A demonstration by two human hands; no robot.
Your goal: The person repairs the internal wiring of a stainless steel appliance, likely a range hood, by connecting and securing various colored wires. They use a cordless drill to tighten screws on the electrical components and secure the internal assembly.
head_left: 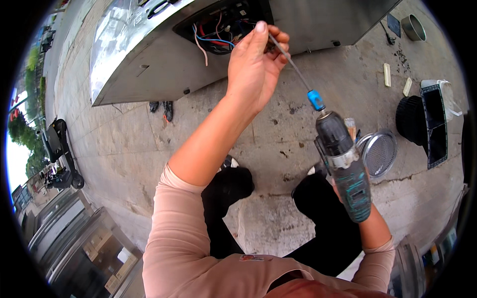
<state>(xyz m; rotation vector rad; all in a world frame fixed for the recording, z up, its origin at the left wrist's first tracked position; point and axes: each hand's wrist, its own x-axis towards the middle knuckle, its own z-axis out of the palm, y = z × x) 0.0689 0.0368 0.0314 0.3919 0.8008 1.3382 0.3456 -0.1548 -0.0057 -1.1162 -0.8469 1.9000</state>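
Note:
My right hand (338,191) grips a cordless drill (351,184) with a black chuck and a worn dark teal body, which hides most of that hand. A long thin screwdriver bit (298,72) with a blue collar (315,100) runs from the chuck up to my left hand (253,74). The left thumb and fingers close round the bit's far end, so its tip is hidden. Just beyond that hand, a dark opening (221,48) in a stainless steel cabinet (189,74) shows loose wiring, including a blue wire (211,39) and a pinkish wire (202,50).
At right on the concrete stand round metal mesh strainers (380,153), a brush (350,124), a black rectangular frame (436,126) and a metal pot (413,28). Dark gloves (168,110) lie by the cabinet's lower edge. A scooter (64,154) is parked far left.

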